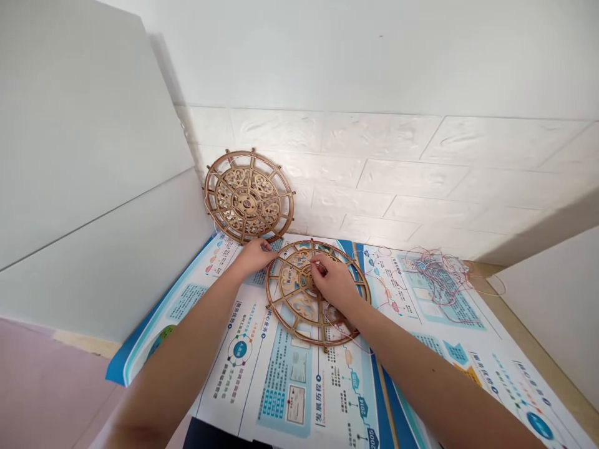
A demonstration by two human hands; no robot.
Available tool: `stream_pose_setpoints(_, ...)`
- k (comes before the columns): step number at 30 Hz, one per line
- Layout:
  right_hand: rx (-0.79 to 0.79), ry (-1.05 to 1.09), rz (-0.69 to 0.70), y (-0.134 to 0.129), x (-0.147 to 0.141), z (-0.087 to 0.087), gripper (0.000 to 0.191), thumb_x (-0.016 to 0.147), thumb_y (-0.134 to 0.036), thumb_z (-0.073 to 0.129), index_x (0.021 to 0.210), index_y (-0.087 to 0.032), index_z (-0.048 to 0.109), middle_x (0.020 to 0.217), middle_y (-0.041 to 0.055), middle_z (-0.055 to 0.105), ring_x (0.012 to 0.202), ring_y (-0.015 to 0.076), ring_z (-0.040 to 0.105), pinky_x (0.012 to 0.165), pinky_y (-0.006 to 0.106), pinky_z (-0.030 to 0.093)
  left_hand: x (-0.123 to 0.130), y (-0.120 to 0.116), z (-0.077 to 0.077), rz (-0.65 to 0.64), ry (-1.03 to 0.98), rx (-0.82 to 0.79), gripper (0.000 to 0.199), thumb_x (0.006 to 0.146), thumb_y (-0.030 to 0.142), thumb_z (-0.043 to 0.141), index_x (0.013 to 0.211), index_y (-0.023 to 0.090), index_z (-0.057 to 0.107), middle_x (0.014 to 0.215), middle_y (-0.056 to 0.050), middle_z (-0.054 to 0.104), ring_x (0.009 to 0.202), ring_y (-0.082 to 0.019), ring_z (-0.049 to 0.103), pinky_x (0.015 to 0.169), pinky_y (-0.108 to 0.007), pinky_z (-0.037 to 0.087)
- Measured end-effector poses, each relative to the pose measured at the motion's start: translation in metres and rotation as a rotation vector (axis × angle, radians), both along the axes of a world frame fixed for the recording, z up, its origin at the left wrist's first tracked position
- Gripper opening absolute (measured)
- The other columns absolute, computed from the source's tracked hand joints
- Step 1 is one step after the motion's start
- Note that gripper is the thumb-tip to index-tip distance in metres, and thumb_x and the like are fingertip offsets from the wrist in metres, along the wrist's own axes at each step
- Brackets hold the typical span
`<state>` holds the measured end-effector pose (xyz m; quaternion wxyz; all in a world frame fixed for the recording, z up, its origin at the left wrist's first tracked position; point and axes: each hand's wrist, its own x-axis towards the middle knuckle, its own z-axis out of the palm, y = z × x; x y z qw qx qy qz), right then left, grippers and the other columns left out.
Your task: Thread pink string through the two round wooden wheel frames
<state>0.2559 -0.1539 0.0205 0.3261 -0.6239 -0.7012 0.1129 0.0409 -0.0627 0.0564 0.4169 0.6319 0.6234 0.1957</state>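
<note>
A round wooden wheel (303, 307) with spokes and cut-out scrollwork lies on the poster-covered surface in front of me. My left hand (256, 257) is closed at the wheel's upper left rim, thumb and fingers pinching its edge. Over the hub, my right hand (336, 285) is closed in a pinch; whatever sits between its fingertips is too small to make out. Thin reddish wire (358, 343) trails around the wheel's lower right, under my right wrist. A second, similar wooden wheel (246, 204) leans against the wall behind my left hand, with pale wire along its rim.
A loose tangle of thin red and white wire (440, 274) lies at the back right. Printed posters (234, 399) cover the surface. A white brick-pattern wall (397, 168) stands behind, with a white panel (84, 156) at left and another white panel (561, 312) at right.
</note>
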Motion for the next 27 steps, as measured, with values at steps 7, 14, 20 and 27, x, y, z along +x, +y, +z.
stream_pose_setpoints(7, 0.117, -0.213, 0.073, 0.000, -0.002, -0.003, 0.026, 0.098, -0.026, 0.051, 0.108, -0.021, 0.074, 0.074, 0.0030, 0.073, 0.064, 0.0193, 0.065, 0.058, 0.029, 0.034, -0.003, 0.001, -0.002, -0.186, -0.349, -0.220, 0.024, 0.087, 0.036, 0.069, 0.078, 0.015, 0.061, 0.063, 0.000, 0.060, 0.042, -0.008, 0.037, 0.040, -0.023, 0.024)
stream_pose_setpoints(14, 0.259, -0.355, 0.167, -0.001, -0.007, -0.011, 0.027, 0.100, -0.021, 0.049, 0.106, -0.021, 0.075, 0.070, 0.0041, 0.072, 0.059, 0.0185, 0.063, 0.055, 0.029, 0.033, -0.015, 0.011, -0.019, -0.364, -0.446, -0.287, 0.027, 0.078, 0.043, 0.068, 0.079, 0.017, 0.061, 0.059, -0.005, 0.064, 0.047, -0.017, 0.057, 0.047, -0.026, 0.042)
stream_pose_setpoints(20, 0.324, -0.340, 0.184, 0.000, -0.008, -0.016, 0.027, 0.102, -0.021, 0.048, 0.109, -0.020, 0.074, 0.072, 0.0042, 0.072, 0.062, 0.0195, 0.065, 0.056, 0.029, 0.039, -0.023, 0.017, -0.026, -0.422, -0.583, -0.392, 0.029, 0.071, 0.029, 0.068, 0.097, 0.016, 0.066, 0.079, -0.007, 0.074, 0.067, -0.020, 0.069, 0.067, -0.030, 0.057)
stream_pose_setpoints(27, 0.487, -0.267, 0.310, -0.003, -0.011, -0.003, 0.025, 0.103, -0.014, 0.046, 0.110, -0.016, 0.069, 0.088, 0.0079, 0.073, 0.081, 0.0212, 0.069, 0.067, 0.032, 0.054, -0.037, 0.029, -0.035, -0.511, -0.889, -0.682, 0.053, 0.064, 0.026, 0.058, 0.115, 0.014, 0.066, 0.111, -0.012, 0.075, 0.105, -0.026, 0.070, 0.098, -0.037, 0.053)
